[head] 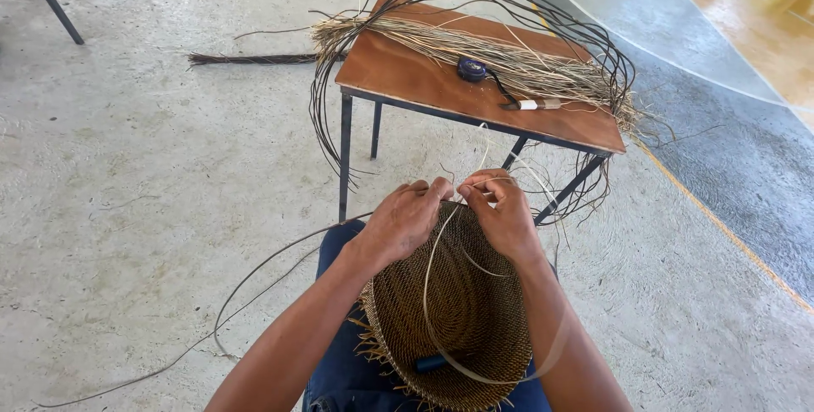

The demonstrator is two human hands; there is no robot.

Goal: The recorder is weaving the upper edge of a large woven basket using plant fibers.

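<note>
A brown woven basket (462,310) rests on my lap with its opening toward me. My left hand (405,219) grips the far rim of the basket. My right hand (500,208) pinches a pale thin strip (431,276) at the same rim, close beside the left hand. The strip loops down across the basket's inside and back up. A small blue object (431,363) lies inside the basket near its lower edge.
A small wooden table (407,73) on dark metal legs stands just ahead, bearing a bundle of dry straw (509,60), a dark round tape measure (471,69) and a knife (530,104). Long dark canes (585,35) arc over it. Loose dark strands (254,281) trail on the concrete floor at left.
</note>
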